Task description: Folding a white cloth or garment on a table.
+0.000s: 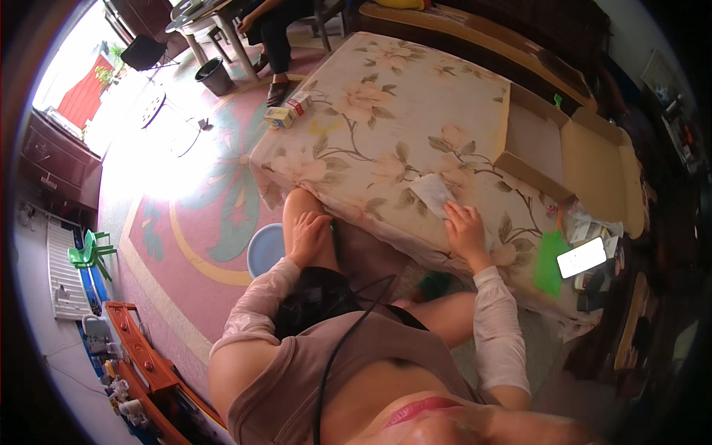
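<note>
My right hand (466, 228) lies flat on the near edge of a mattress with a floral cover (393, 111), its fingers on a small pale cloth or paper piece (432, 191). My left hand (308, 234) rests on my knee, fingers curled, close to a thin dark green object (335, 236) beside it; whether it grips that object is unclear. I sit against the mattress edge with a black cable running down my chest.
An open cardboard box (571, 152) sits on the mattress at the right. A lit phone (581, 257) and a green bag (549, 261) lie nearby. Small cartons (288, 111) rest at the far corner. A blue basin (265, 248) stands on the patterned floor. Another person sits at a table (271, 37).
</note>
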`<act>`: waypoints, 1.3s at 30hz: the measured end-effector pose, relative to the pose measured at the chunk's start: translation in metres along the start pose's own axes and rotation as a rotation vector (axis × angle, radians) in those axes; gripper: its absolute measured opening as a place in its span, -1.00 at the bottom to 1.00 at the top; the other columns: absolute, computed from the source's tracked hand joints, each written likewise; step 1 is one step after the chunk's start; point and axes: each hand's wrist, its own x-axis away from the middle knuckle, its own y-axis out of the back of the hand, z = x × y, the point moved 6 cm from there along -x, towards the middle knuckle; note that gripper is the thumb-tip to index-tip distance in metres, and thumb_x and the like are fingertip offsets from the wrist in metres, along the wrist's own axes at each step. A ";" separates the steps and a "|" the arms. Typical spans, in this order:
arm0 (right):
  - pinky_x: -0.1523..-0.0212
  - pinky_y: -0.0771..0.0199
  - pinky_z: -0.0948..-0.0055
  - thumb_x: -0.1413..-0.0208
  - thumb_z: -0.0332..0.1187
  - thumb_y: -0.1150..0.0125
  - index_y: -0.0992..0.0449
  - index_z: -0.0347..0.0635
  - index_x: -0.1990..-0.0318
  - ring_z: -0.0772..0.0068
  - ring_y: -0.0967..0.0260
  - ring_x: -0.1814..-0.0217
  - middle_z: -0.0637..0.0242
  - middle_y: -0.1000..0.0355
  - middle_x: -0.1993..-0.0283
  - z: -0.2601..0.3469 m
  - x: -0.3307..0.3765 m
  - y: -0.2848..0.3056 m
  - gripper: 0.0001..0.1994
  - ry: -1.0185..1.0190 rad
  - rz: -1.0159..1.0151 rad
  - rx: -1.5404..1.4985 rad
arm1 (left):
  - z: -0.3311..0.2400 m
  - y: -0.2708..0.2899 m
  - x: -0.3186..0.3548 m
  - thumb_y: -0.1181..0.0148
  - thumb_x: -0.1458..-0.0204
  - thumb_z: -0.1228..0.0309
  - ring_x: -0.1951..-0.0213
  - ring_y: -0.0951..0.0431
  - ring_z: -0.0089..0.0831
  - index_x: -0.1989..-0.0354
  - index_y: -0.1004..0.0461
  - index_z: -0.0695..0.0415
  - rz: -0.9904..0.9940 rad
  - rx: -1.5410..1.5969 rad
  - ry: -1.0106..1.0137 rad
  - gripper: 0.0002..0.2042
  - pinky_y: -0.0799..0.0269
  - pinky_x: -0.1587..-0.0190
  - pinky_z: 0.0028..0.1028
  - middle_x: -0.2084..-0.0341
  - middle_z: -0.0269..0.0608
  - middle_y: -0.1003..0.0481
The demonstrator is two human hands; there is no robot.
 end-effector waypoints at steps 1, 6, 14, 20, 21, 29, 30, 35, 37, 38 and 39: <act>-0.11 -0.36 0.23 -0.04 -0.39 -0.18 -0.52 -0.10 -0.05 0.15 -0.32 -0.08 0.36 -0.44 -0.13 -0.009 0.009 0.008 -0.63 -0.029 -0.011 0.070 | -0.006 -0.005 -0.009 -0.15 0.06 0.53 0.15 -0.46 -0.08 0.15 -0.53 0.11 0.005 0.008 -0.009 -0.74 -0.38 0.05 -0.14 0.24 -0.17 -0.48; -0.17 -0.33 0.21 -0.08 -0.38 -0.15 -0.51 -0.07 -0.08 0.17 -0.31 -0.14 0.36 -0.42 -0.19 -0.009 0.020 0.023 -0.63 -0.035 0.011 0.099 | -0.110 -0.044 -0.073 -0.17 0.04 0.54 -0.01 -0.45 -0.03 -0.04 -0.46 0.11 0.103 0.430 -0.440 -0.61 -0.38 -0.06 -0.14 0.03 -0.05 -0.44; -0.28 -0.23 0.15 -0.10 -0.41 -0.12 -0.46 -0.16 -0.12 0.11 -0.25 -0.27 0.24 -0.38 -0.22 -0.008 0.031 0.000 -0.61 -0.115 0.014 0.125 | -0.205 -0.151 -0.126 -0.11 -0.10 0.29 -0.27 -0.28 -0.16 -0.22 -0.33 0.09 0.228 0.088 -0.725 -0.52 -0.14 -0.29 -0.08 -0.19 -0.13 -0.36; -0.34 -0.11 0.04 -0.10 -0.48 -0.06 -0.43 -0.15 -0.15 0.02 -0.19 -0.34 0.14 -0.31 -0.27 0.001 0.061 0.024 -0.59 -0.207 -0.009 0.085 | -0.190 -0.139 -0.117 -0.07 -0.04 0.36 -0.24 -0.32 -0.20 -0.12 -0.42 0.11 0.093 0.108 -0.752 -0.59 -0.20 -0.26 -0.18 -0.16 -0.20 -0.40; -0.33 -0.10 0.03 -0.10 -0.48 -0.06 -0.42 -0.14 -0.16 0.02 -0.18 -0.34 0.14 -0.31 -0.27 0.002 0.063 0.025 -0.58 -0.217 0.006 0.097 | -0.186 -0.137 -0.114 -0.07 -0.04 0.36 -0.24 -0.32 -0.20 -0.12 -0.42 0.11 0.090 0.122 -0.741 -0.59 -0.20 -0.26 -0.18 -0.16 -0.20 -0.40; -0.37 -0.01 0.05 -0.16 -0.46 0.01 -0.41 -0.07 -0.21 0.01 -0.11 -0.40 0.16 -0.26 -0.34 0.026 0.051 -0.007 -0.58 -0.238 0.079 0.053 | -0.124 -0.104 -0.090 -0.12 0.02 0.42 -0.22 -0.33 -0.17 -0.08 -0.41 0.17 0.113 0.040 -0.688 -0.58 -0.20 -0.27 -0.18 -0.14 -0.15 -0.40; -0.36 -0.03 0.02 -0.14 -0.47 -0.02 -0.41 -0.05 -0.21 0.03 -0.11 -0.39 0.17 -0.26 -0.33 0.033 0.041 -0.011 -0.56 -0.221 0.099 0.069 | -0.120 -0.100 -0.088 -0.12 0.02 0.42 -0.22 -0.33 -0.17 -0.08 -0.41 0.17 0.113 0.032 -0.681 -0.58 -0.20 -0.27 -0.18 -0.14 -0.15 -0.40; -0.34 -0.03 -0.01 -0.12 -0.46 -0.05 -0.39 0.03 -0.23 0.08 -0.10 -0.39 0.22 -0.24 -0.34 0.013 0.006 -0.032 -0.53 -0.185 0.103 0.085 | -0.112 -0.086 -0.095 -0.09 -0.02 0.42 -0.27 -0.29 -0.12 -0.14 -0.37 0.19 0.170 0.177 -0.467 -0.55 -0.13 -0.32 -0.15 -0.17 -0.11 -0.37; -0.33 -0.04 0.00 -0.13 -0.45 -0.06 -0.39 0.04 -0.24 0.09 -0.12 -0.37 0.23 -0.24 -0.35 0.003 -0.011 -0.038 -0.53 -0.180 0.071 0.042 | -0.100 -0.099 -0.106 -0.08 -0.02 0.42 -0.28 -0.28 -0.12 -0.18 -0.36 0.15 0.147 0.107 -0.494 -0.53 -0.12 -0.32 -0.15 -0.18 -0.11 -0.36; -0.33 -0.04 0.00 -0.13 -0.45 -0.06 -0.39 0.04 -0.24 0.09 -0.12 -0.37 0.23 -0.24 -0.35 -0.001 -0.020 -0.043 -0.53 -0.176 0.076 0.036 | -0.094 -0.104 -0.114 -0.08 -0.03 0.42 -0.28 -0.27 -0.12 -0.22 -0.34 0.12 0.122 0.044 -0.534 -0.51 -0.11 -0.33 -0.14 -0.19 -0.12 -0.36; -0.32 -0.05 0.01 -0.14 -0.45 -0.06 -0.40 0.03 -0.23 0.09 -0.13 -0.36 0.23 -0.25 -0.34 -0.007 -0.027 -0.046 -0.54 -0.179 0.075 0.059 | -0.093 -0.099 -0.128 -0.08 -0.03 0.42 -0.28 -0.27 -0.12 -0.22 -0.34 0.12 0.128 0.048 -0.533 -0.51 -0.11 -0.33 -0.14 -0.19 -0.12 -0.36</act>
